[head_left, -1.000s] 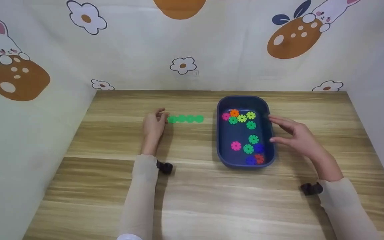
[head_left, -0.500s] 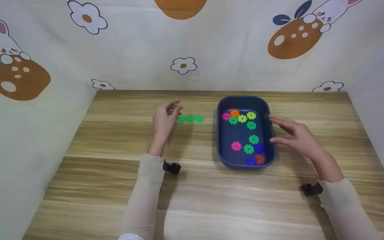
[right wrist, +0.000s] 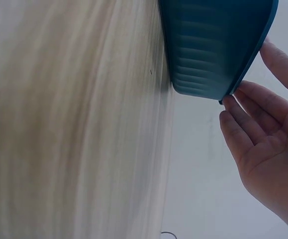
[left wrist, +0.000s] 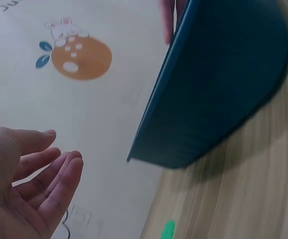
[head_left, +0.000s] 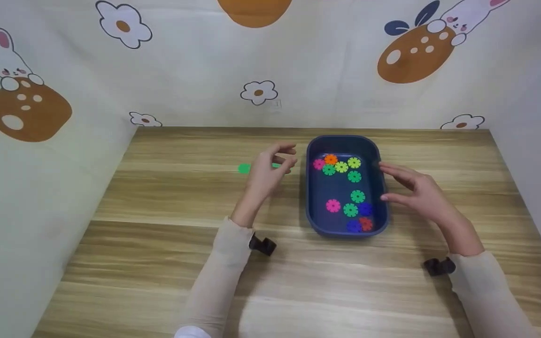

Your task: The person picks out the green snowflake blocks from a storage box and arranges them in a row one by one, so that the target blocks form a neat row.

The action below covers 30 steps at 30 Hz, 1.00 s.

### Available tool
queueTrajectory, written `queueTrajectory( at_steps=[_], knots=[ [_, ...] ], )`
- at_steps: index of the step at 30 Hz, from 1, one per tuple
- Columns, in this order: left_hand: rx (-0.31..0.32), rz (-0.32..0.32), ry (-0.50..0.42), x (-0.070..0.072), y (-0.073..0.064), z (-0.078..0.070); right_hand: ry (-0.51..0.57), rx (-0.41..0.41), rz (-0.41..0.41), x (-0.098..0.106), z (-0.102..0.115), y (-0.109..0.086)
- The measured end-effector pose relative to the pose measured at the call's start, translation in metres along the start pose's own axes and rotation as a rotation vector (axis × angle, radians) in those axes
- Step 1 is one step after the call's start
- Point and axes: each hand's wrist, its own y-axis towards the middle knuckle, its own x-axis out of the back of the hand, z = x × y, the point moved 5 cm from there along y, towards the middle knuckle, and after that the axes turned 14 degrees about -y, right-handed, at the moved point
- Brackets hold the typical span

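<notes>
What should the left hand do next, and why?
Probably reach into the dark blue rectangular plastic tray for a flat, notched green disc: the left hand looks empty beside it, the right hand touches it, and flat green pieces lie on the wood-grain table.

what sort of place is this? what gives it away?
Likely an indoor tabletop booth, perhaps set up for play or filming: a pale rabbit-and-flower-print backdrop behind a wood-grain tabletop, with a dark blue tray of bright notched discs on it.
</notes>
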Motion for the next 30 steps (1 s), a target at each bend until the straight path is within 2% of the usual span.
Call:
queueTrajectory(
  at_steps=[9, 14, 16, 18, 22, 26, 30],
  knots=[
    [0.022, 0.191, 0.014, -0.051, -0.006, -0.008, 0.005, -0.005, 0.0, 0.001, 0.0, 0.0],
    [0.022, 0.315, 0.055, -0.08, -0.008, -0.006, 0.016, 0.014, -0.015, 0.0, -0.001, 0.0],
    [0.042, 0.37, 0.095, -0.092, -0.01, -0.004, 0.024, 0.023, -0.022, 0.0, -0.002, -0.001],
    [0.074, 0.432, 0.164, -0.104, -0.011, 0.001, 0.027, 0.023, -0.025, 0.0, -0.003, -0.001],
    [0.163, 0.544, 0.358, -0.126, -0.011, 0.016, 0.038, 0.024, -0.027, 0.0, -0.003, -0.002],
    [0.248, 0.605, 0.502, -0.14, -0.01, 0.034, 0.026, 0.033, -0.022, 0.0, -0.002, -0.001],
    [0.254, 0.654, 0.63, -0.147, -0.011, 0.044, 0.024, 0.029, -0.018, -0.001, -0.001, -0.001]
  ],
)
